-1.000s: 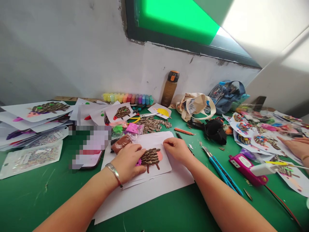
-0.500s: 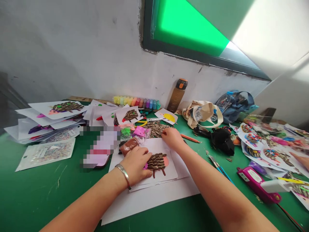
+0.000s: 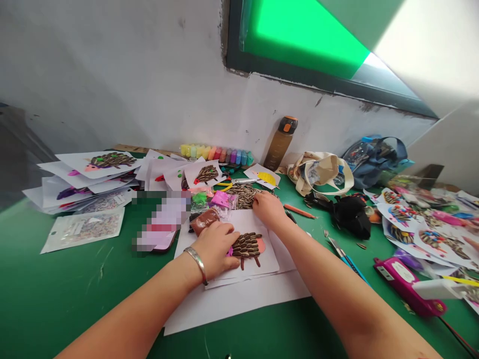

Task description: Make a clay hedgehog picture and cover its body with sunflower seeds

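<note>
A white paper (image 3: 267, 262) bears a hedgehog shape of sunflower seeds (image 3: 247, 248) with a pink round face and brown clay legs. My left hand (image 3: 218, 249) lies on its left part, fingers spread, beside a packet of brown clay (image 3: 204, 221) and over a bit of purple clay. Past the paper's far edge, my right hand (image 3: 267, 209) reaches down to a pile of loose sunflower seeds (image 3: 243, 195). Its fingertips are bent together at the near side of the pile; whether a seed is between them is hidden.
Stacked hedgehog pictures (image 3: 108, 162) stand at left, near a blurred phone (image 3: 166, 224). Behind are clay tubs (image 3: 217, 153) and a bottle (image 3: 280, 143). Right of my forearm lie a craft knife (image 3: 342, 254), a magenta glue gun (image 3: 407, 286) and more pictures. Another person's hand shows at the right edge.
The view has shifted slightly, so the table's things sit a little further right. My left hand stays on the paper and my right hand stays at the seed pile.
</note>
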Motion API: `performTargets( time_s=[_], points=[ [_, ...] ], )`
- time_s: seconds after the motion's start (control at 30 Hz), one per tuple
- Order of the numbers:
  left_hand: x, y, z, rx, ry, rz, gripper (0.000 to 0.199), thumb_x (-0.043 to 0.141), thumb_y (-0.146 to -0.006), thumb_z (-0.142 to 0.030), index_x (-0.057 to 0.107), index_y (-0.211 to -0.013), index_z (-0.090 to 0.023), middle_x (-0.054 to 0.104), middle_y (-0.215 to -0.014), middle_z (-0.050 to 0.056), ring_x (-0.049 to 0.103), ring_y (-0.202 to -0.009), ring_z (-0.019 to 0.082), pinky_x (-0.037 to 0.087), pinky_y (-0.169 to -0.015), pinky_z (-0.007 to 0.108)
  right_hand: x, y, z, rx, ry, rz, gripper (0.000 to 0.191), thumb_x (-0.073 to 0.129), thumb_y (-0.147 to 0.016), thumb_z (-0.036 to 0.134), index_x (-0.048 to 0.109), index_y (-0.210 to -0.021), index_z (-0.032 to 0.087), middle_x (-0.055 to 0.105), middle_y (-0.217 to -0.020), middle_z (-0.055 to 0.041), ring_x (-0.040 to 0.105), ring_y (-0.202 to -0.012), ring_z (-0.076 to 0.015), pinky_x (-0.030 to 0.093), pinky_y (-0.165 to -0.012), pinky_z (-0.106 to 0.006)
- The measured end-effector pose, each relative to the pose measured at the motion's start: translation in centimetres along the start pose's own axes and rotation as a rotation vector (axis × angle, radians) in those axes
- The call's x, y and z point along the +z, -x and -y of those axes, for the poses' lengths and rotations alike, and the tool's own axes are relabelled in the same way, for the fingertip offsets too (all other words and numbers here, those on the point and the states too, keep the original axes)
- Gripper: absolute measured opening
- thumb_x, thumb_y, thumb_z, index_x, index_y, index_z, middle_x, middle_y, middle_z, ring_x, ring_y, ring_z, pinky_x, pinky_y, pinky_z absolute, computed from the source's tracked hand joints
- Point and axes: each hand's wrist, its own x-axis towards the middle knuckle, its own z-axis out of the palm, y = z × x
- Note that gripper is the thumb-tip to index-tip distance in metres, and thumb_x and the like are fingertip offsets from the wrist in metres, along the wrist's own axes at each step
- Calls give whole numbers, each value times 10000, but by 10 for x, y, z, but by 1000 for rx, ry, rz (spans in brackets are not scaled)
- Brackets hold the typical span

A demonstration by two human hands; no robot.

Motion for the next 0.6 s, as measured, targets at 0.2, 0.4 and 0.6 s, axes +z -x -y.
performTargets(
  time_s=[0.2, 0.4, 0.6],
  points=[
    [0, 0, 0, 9, 7, -1, 468, 649, -729, -404, 615, -1152, -206, 572, -1119, 87, 501, -1028, 290, 417, -905, 413, 1, -1, -1, -8, 4, -1, 313, 340, -969, 228, 650, -964, 197, 609, -1035, -92, 597, -911, -200, 416, -731, -272],
    [1, -2, 1, 14, 2, 4, 441, 656, -734, -416, 626, -1126, -216, 570, -1116, 84, 501, -1019, 288, 414, -892, 417, 2, 0, -8, 2, -7, -20, 281, 326, -974, 216, 593, -1057, 191, 582, -1040, -102, 591, -865, -206, 410, -701, -286],
    [3, -3, 2, 25, -12, -18, 443, 653, -731, -399, 622, -1129, -207, 571, -1097, 88, 503, -1018, 288, 413, -899, 411, 4, 0, -7, -27, -53, -32, 267, 359, -965, 250, 618, -1010, 203, 593, -1040, -88, 577, -895, -202, 400, -719, -279]
  ],
)
